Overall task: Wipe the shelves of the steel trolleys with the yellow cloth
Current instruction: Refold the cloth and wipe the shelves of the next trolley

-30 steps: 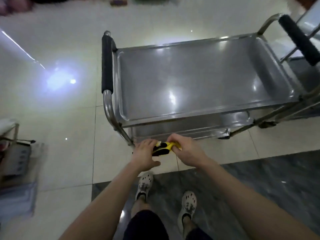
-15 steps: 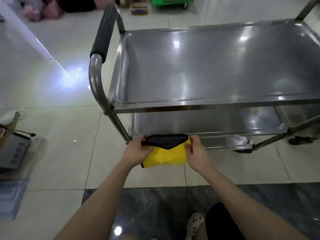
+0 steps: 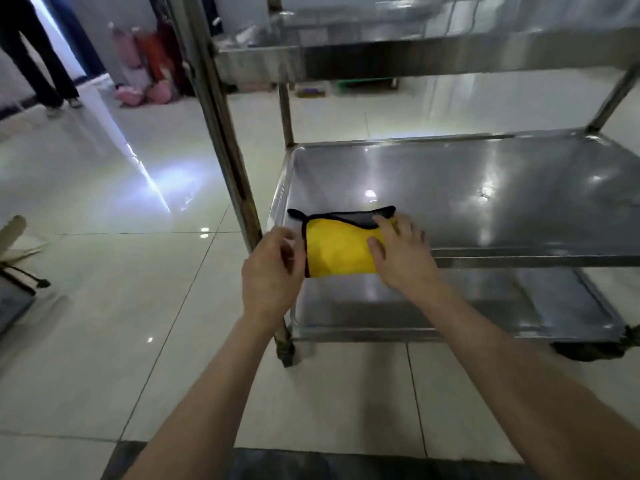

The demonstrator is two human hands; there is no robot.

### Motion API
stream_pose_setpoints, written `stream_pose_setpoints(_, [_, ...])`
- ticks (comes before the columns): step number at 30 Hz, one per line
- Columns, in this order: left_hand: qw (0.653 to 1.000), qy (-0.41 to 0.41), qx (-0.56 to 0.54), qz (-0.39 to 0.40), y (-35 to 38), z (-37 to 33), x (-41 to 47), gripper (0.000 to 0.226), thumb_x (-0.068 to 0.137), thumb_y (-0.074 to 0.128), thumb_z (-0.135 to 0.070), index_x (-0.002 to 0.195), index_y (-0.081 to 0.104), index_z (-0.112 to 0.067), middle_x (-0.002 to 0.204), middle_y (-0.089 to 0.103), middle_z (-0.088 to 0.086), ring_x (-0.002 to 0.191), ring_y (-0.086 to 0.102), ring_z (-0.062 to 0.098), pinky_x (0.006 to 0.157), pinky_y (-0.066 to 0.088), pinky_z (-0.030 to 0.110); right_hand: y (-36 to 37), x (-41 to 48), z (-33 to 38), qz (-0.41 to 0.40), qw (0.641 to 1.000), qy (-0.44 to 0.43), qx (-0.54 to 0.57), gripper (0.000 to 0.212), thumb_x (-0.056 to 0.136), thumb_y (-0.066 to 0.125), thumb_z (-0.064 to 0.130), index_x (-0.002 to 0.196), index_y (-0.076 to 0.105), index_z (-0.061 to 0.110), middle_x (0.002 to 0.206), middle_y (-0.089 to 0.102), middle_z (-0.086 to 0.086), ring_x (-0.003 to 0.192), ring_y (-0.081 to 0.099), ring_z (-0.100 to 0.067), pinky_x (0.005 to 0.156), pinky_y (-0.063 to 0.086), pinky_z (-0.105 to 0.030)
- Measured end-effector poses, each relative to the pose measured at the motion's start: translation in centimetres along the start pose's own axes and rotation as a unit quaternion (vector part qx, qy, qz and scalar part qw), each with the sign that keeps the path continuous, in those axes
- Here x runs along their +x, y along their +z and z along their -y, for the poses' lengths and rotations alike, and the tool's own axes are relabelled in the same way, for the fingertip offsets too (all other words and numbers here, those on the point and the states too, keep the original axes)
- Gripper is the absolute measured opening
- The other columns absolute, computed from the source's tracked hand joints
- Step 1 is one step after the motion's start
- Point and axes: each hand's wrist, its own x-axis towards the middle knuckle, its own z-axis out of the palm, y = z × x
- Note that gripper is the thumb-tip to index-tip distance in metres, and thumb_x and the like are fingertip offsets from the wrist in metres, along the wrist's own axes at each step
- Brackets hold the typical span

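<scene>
Two bare forearms reach forward. The right hand lies flat, fingers spread, on the folded yellow cloth with black trim, at the front-left corner of the shiny steel trolley's middle shelf. The left hand curls at the cloth's left edge; whether it is gripping the cloth is unclear. Glossy pale floor tiles surround the trolley.

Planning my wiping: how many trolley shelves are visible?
3: top shelf at the upper edge, middle shelf under the yellow cloth, bottom shelf near the floor. Others may be off-frame.
</scene>
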Motion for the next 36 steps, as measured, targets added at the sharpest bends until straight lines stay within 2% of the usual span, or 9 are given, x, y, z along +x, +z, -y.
stream_pose_setpoints(2, [0.993, -0.047, -0.032, -0.105, -0.5, 1.2, -1.7, 0.023, 0.100, 0.069, -0.044, 0.094, 0.048, -0.037, 0.072, 0.054, -0.014, 0.067, 0.059, 0.005, 0.061, 0.050, 0.033, 0.7, -0.6, 0.6, -0.067, 0.998, -0.020, 0.006, 0.055, 0.111, 0.044, 0.047, 0.161, 0.045, 0.025, 0.166, 0.034, -0.025, 0.158, 0.024, -0.043, 0.125, 0.017, -0.069])
stream_pose_setpoints(4, [0.979, -0.105, -0.086, -0.151, -1.1, 1.9, -1.2, 0.036, 0.093, 0.079, -0.045, 0.099, 0.046, -0.033, 0.086, 0.054, -0.011, 0.078, 0.059, 0.011, 0.069, 0.050, 0.032, 0.7, -0.9, 1.7, -0.074, 0.996, -0.054, -0.017, 0.057, 0.109, 0.037, 0.061, 0.159, 0.046, 0.036, 0.168, 0.034, -0.020, 0.160, 0.019, -0.041, 0.125, 0.009, -0.073])
stream_pose_setpoints(7, [0.961, -0.164, -0.197, -0.105, -1.8, 1.8, 2.8, 0.048, 0.087, 0.084, -0.049, 0.114, 0.058, -0.019, 0.104, 0.068, -0.003, 0.097, 0.068, 0.018, 0.088, 0.055, 0.033, 0.9, -1.3, 4.0, 0.039, 0.995, -0.078, -0.055, 0.070, 0.097, 0.010, 0.085, 0.161, 0.023, 0.059, 0.177, 0.018, -0.009, 0.163, 0.008, -0.040, 0.122, 0.004, -0.077])
stream_pose_setpoints(9, [0.931, -0.224, -0.285, -0.048, -1.5, 1.7, 5.7, 0.052, 0.088, 0.078, -0.057, 0.096, 0.067, -0.007, 0.083, 0.075, 0.003, 0.079, 0.073, 0.020, 0.079, 0.057, 0.036, 1.5, -0.9, 4.6, 0.080, 0.992, -0.068, -0.065, 0.074, 0.090, 0.000, 0.092, 0.159, 0.008, 0.067, 0.179, 0.007, -0.006, 0.164, -0.001, -0.042, 0.119, -0.003, -0.081])
stream_pose_setpoints(11, [0.917, -0.249, -0.308, -0.047, -0.9, 2.0, 6.8, 0.074, 0.087, 0.071, -0.061, 0.077, 0.055, 0.011, 0.065, 0.060, 0.013, 0.061, 0.059, 0.023, 0.065, 0.047, 0.035, 2.1, 0.5, 4.9, 0.106, 0.991, -0.059, -0.057, 0.078, 0.083, -0.007, 0.098, 0.156, 0.000, 0.071, 0.180, 0.000, -0.005, 0.163, -0.007, -0.042, 0.116, -0.009, -0.083])
stream_pose_setpoints(14, [0.915, -0.254, -0.309, -0.057, -0.2, 2.7, 6.4, 0.070, 0.085, 0.070, -0.053, 0.073, 0.041, 0.010, 0.067, 0.041, 0.013, 0.062, 0.042, 0.024, 0.061, 0.038, 0.038, 3.1, 4.4, 5.7, 0.152, 0.986, -0.046, -0.043, 0.081, 0.076, -0.005, 0.103, 0.152, -0.004, 0.075, 0.179, -0.011, -0.001, 0.163, -0.016, -0.039, 0.110, -0.019, -0.083])
stream_pose_setpoints(25, [0.920, -0.222, -0.308, -0.102, 0.6, 3.3, 5.8, 0.049, 0.092, 0.069, -0.036, 0.064, 0.038, -0.011, 0.058, 0.035, 0.012, 0.052, 0.037, 0.024, 0.049, 0.034, 0.036, 7.3, 24.8, 12.2, 0.193, 0.979, -0.011, -0.067, 0.093, 0.076, 0.008, 0.102, 0.160, -0.001, 0.065, 0.179, -0.010, -0.011, 0.160, -0.014, -0.049, 0.108, -0.015, -0.088])
stream_pose_setpoints(30, [0.928, -0.214, -0.285, -0.113, 0.5, 2.7, 5.8, 0.051, 0.095, 0.069, -0.027, 0.059, 0.034, -0.020, 0.053, 0.032, 0.000, 0.049, 0.034, 0.021, 0.048, 0.032, 0.031, 6.8, 23.8, 12.5, 0.202, 0.976, -0.014, -0.078, 0.087, 0.082, 0.008, 0.097, 0.162, -0.001, 0.061, 0.178, -0.011, -0.012, 0.160, -0.016, -0.048, 0.109, -0.014, -0.088])
stream_pose_setpoints(36, [0.928, -0.234, -0.274, -0.098, 0.2, 2.4, 5.9, 0.048, 0.093, 0.068, -0.028, 0.062, 0.035, -0.014, 0.059, 0.030, 0.005, 0.056, 0.031, 0.019, 0.053, 0.030, 0.034, 5.4, 12.9, 12.8, 0.208, 0.973, -0.059, -0.082, 0.082, 0.083, 0.007, 0.097, 0.157, -0.006, 0.067, 0.178, -0.015, -0.007, 0.161, -0.020, -0.042, 0.109, -0.017, -0.085])
